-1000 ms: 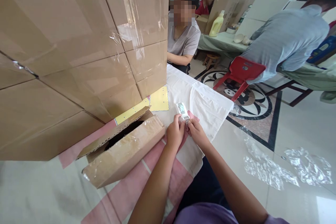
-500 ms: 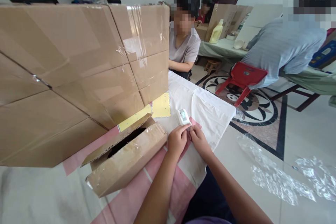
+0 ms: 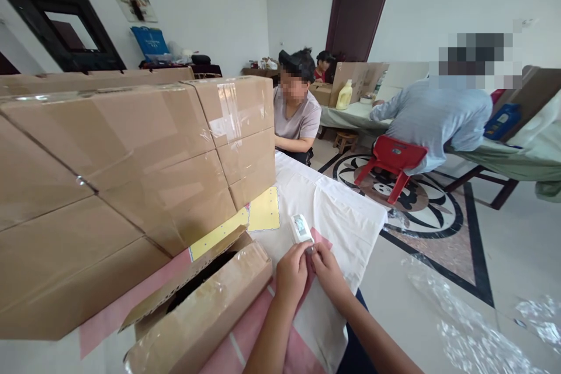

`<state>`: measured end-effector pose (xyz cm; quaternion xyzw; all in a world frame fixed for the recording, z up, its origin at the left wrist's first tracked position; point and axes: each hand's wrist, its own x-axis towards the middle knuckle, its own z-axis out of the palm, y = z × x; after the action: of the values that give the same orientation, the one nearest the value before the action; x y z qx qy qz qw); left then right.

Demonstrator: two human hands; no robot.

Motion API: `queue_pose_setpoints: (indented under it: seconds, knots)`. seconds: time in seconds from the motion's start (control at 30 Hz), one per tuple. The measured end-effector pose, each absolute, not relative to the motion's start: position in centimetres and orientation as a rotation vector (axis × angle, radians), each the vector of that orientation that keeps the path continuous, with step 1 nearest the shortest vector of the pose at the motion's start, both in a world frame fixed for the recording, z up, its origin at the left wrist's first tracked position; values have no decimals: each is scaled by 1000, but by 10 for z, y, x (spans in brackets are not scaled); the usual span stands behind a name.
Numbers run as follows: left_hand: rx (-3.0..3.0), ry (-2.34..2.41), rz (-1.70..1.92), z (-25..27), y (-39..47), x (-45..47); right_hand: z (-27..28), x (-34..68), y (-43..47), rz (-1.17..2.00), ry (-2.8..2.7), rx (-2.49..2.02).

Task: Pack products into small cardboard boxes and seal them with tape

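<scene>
A small white object [image 3: 300,227] with a printed picture on top lies at the cloth-covered table's right part; its exact kind does not show. My left hand [image 3: 292,269] has closed fingers at its near end, thumb and forefinger against it. Close beside, my right hand [image 3: 326,266] is closed too, pinching at the same near end, where a tiny greyish part shows between the fingertips. The palms' inner sides are hidden. To the left of my hands stands an opened cardboard box [image 3: 219,304] with a raised flap and a dark inside.
Stacked taped cartons [image 3: 153,158] wall off the left side. A person in a light top [image 3: 298,120] is across the table; another sits on a red chair [image 3: 397,158] to the right. Crumpled clear plastic [image 3: 477,333] lies on the floor.
The view has tilted upward, showing more wall and doors. Both hands stay together at the near end of the white object, with little change in their grip.
</scene>
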<state>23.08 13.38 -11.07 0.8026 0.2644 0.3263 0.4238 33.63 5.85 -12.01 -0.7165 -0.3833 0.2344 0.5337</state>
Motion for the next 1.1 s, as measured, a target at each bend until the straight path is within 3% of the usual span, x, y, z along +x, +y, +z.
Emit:
queue_pose_setpoints:
  seconds: [0.5,1.1]
  knots:
    - [2107,683,722,-112,133,230,-120,330,59,508,-874,-1720]
    - [2079,588,875,-119,137,232,-127,330,59,432,-880,-1681]
